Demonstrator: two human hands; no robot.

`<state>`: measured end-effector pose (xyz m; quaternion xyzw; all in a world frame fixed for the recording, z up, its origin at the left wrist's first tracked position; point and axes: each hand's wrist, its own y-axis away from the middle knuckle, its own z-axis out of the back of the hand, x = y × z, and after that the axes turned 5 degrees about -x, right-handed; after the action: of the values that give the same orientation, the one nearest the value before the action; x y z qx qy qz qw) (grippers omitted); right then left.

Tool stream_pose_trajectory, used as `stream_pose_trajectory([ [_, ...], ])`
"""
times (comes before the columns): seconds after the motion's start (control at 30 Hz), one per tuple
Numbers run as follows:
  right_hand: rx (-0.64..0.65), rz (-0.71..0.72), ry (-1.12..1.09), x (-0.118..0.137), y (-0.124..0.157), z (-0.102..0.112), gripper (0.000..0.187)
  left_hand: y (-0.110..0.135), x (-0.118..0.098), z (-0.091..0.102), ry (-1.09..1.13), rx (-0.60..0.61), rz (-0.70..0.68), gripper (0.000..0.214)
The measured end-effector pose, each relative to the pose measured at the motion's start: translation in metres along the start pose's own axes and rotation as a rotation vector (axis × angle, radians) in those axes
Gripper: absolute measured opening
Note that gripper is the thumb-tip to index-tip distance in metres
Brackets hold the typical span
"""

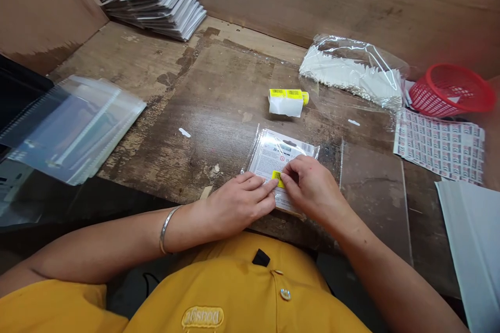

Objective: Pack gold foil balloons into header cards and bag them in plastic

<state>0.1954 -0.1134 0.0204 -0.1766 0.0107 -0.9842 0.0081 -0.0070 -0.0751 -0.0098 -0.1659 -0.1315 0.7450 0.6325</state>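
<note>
Yellow barcode sticker (pixel 277 178) pinched by the right hand (pixel 312 190) against a clear plastic sleeve (pixel 281 153) at twelve o'clock; the left hand (pixel 238 205) lies flat, open, steadying the sleeve.

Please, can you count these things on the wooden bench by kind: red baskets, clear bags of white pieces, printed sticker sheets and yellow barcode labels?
Red plastic baskets: 1
Clear bags of white pieces: 1
Printed sticker sheets: 1
Visible yellow barcode labels: 3
Total: 6
</note>
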Motion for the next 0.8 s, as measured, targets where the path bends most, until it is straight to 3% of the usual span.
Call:
stream_pose_trajectory([
  [0.13,-0.145,-0.003,0.097,-0.004,0.005,-0.006,0.012,-0.002,0.003,0.001,0.016,0.014,-0.001,0.020],
  [0.3,-0.338,-0.091,0.088,-0.022,0.020,-0.017,0.048,0.001,0.004,-0.004,0.037,0.028,0.034,0.022],
  [0.47,-0.538,-0.351,-0.006,-0.041,0.039,-0.005,0.043,0.018,0.000,-0.003,0.131,0.015,0.404,0.040],
  [0.6,-0.380,-0.415,-0.089,-0.032,0.041,-0.010,0.049,0.014,-0.003,0.002,0.395,-0.032,0.678,0.045],
  [0.73,-0.325,-0.388,0.058,-0.020,0.034,-0.026,0.068,-0.018,0.010,-0.008,0.479,-0.172,0.923,0.069],
  [0.8,-0.301,-0.407,0.062,-0.021,0.035,-0.028,0.068,-0.036,0.020,-0.013,0.503,-0.211,0.995,0.081],
])
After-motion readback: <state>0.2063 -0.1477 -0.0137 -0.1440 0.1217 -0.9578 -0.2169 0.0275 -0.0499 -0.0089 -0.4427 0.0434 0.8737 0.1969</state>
